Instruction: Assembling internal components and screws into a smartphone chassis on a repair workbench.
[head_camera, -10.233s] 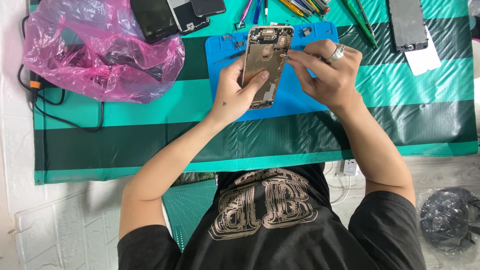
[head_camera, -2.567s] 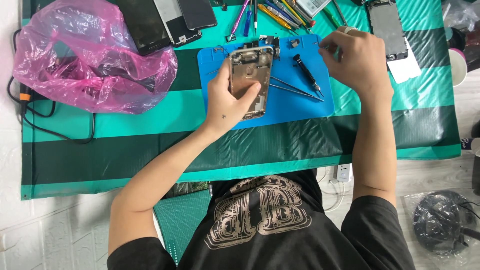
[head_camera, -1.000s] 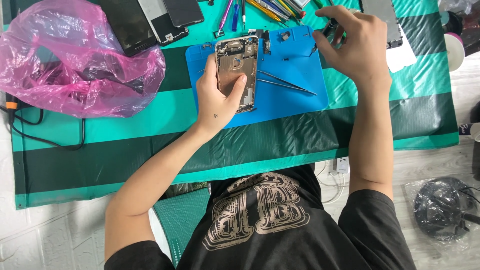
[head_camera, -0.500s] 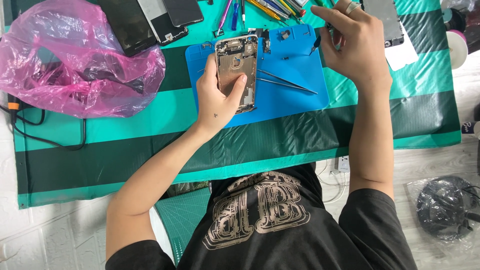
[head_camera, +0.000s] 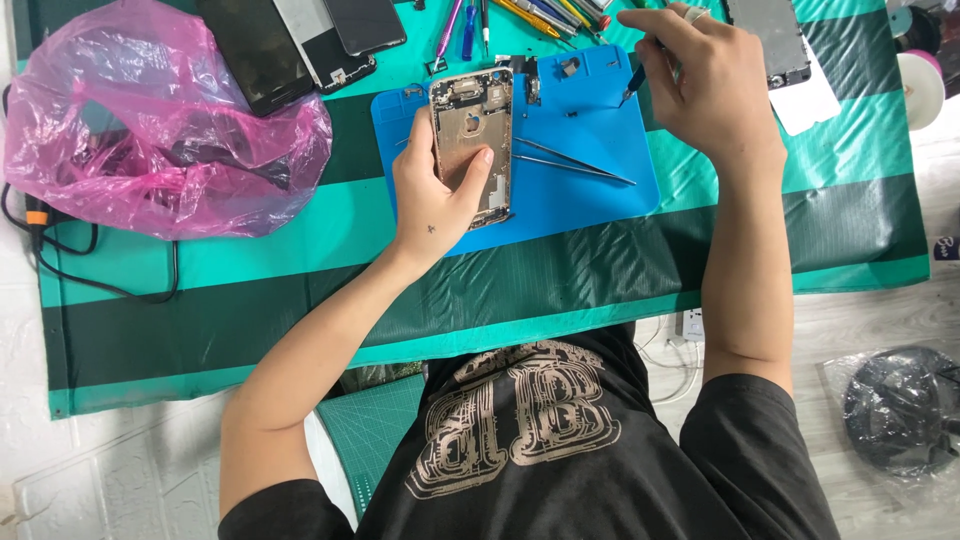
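An opened gold phone housing (head_camera: 473, 130) lies on a blue work mat (head_camera: 590, 195). My left hand (head_camera: 437, 195) rests on the housing's lower half and grips its edges. My right hand (head_camera: 705, 85) hovers over the mat's far right corner, pinching a small dark screwdriver (head_camera: 635, 82) whose tip points down at the mat. Metal tweezers (head_camera: 572, 162) lie on the mat between the two hands. Small loose parts (head_camera: 570, 68) sit near the mat's top edge.
A pink plastic bag (head_camera: 150, 125) lies at left on the green striped cloth (head_camera: 300, 300). Dark phone screens (head_camera: 300, 45) and several coloured tools (head_camera: 530, 12) lie along the top. Another phone part (head_camera: 770, 35) lies top right; a black bagged object (head_camera: 900, 415) sits on the floor.
My right hand came off the housing, reached to the top right and now holds a screwdriver. The tweezers now lie on the mat. My left hand stays on the housing.
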